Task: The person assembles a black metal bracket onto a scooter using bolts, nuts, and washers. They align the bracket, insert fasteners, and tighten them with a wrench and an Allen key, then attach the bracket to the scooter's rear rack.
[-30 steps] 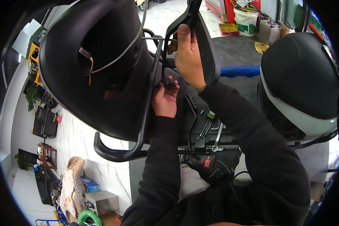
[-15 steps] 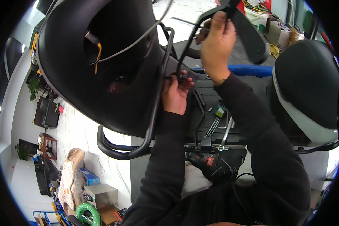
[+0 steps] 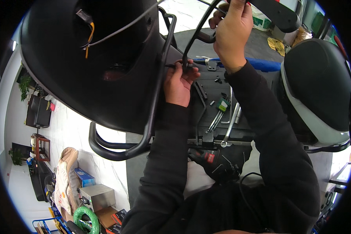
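A black bent metal bar (image 3: 192, 40) stands at a slant beside the scooter's black front body (image 3: 78, 87). My left hand (image 3: 178, 86) pinches its lower end with thumb and fingers, close against the tubular guard bar (image 3: 160, 78). What lies between those fingertips is partly hidden. Higher up, my right hand (image 3: 234, 37) is closed round the bar's upper part, at the picture's top edge. A flat black panel (image 3: 279, 15) sticks out to the right beyond that hand. On the footboard below lie a green-holder hex key set (image 3: 223, 104) and a combination wrench (image 3: 231, 128).
The scooter's dark seat (image 3: 318, 82) rises at the right. A grey cable (image 3: 123, 31) crosses the front body from a connector (image 3: 84, 16). Long screws and a dark pouch (image 3: 206, 156) lie near my lap. A metal box (image 3: 97, 197) and green coil (image 3: 85, 220) stand lower left.
My view has shifted, and the front body sits further left and higher. My right hand is higher, with the bar's top and panel. My left hand keeps its pinch at the lower end.
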The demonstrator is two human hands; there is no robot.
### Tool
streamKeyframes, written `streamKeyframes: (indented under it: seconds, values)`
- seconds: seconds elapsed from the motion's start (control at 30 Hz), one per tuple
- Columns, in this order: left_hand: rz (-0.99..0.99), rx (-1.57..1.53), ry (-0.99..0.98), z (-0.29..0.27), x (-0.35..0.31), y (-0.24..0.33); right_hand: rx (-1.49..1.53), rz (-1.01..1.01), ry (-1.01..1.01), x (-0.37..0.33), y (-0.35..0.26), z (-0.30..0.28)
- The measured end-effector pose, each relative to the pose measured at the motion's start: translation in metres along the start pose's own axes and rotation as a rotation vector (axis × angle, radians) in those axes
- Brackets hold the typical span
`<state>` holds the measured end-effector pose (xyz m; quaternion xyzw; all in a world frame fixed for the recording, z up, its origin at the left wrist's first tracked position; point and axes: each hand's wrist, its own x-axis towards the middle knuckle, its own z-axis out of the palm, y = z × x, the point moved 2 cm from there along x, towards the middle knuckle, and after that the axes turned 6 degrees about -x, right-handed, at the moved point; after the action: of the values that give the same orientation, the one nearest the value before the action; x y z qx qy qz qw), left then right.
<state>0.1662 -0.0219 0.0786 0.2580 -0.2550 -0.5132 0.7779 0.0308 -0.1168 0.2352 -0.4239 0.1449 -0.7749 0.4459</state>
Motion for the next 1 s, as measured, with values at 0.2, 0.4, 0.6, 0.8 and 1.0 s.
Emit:
streamKeyframes:
  seconds: [0.2,0.4,0.6,0.8,1.0]
  values:
    - [-0.025,0.033,0.011,0.003,0.000,-0.001,0.066,0.112,-0.114,0.003,-0.007,0.001]
    - [-0.063,0.027,0.055,0.003,-0.005,-0.006,0.058,0.161,-0.210,0.001,0.011,0.007]
    - [0.003,0.076,-0.009,0.001,-0.005,0.006,0.116,0.137,-0.077,-0.005,-0.001,0.001]
    - [0.022,0.068,0.004,0.002,-0.004,0.012,0.075,0.061,-0.089,-0.005,-0.010,0.004]
    - [0.027,-0.032,0.015,0.003,-0.001,0.012,0.000,-0.078,-0.170,-0.006,0.002,0.002]
